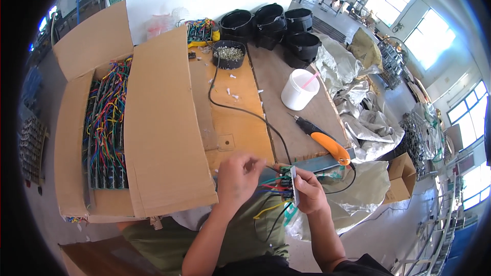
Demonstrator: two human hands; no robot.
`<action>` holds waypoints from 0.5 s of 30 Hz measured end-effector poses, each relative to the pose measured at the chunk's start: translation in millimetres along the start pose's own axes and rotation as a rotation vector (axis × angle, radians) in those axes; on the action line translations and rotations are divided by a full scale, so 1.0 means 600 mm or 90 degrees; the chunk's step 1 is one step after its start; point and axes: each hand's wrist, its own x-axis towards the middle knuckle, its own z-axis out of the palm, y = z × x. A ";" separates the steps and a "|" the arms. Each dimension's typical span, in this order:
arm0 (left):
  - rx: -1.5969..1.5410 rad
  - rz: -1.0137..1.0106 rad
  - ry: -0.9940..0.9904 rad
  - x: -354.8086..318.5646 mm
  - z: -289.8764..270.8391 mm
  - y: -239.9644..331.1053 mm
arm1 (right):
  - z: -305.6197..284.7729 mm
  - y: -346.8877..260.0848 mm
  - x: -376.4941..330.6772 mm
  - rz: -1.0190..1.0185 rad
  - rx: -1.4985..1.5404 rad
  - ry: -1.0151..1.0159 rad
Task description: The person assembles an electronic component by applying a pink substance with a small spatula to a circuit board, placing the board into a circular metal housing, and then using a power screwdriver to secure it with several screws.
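Though near wires (pixel 274 187), left fingers (pixel 252 164) bent

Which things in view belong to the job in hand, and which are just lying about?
Job in hand:
circuit board, in the right hand
probably the wired stacks in the open carton
perhaps the orange-handled tool

Apparently lying about:
black buckets
white pail
silvery sheeting

Plain brown cardboard box (pixel 163 138), thin wires (pixel 108 117) mixed red, green, blue and yellow
Small circuit board (pixel 287 180) with red, blue, green, yellow and black leads (pixel 275 187); orange-and-black handheld tool (pixel 328 142); solid white round plastic tub (pixel 295 96) with pink stick (pixel 310 80).
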 end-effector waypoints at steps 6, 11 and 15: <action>0.084 0.225 0.338 -0.109 0.030 0.070 | 0.020 -0.016 0.026 -0.129 -0.159 0.216; -0.769 -0.356 -0.243 -0.138 0.061 0.080 | 0.072 -0.048 0.010 -0.192 -0.076 0.142; -0.759 -0.161 -0.142 -0.062 0.044 0.043 | 0.098 -0.090 0.001 -0.194 -0.588 0.034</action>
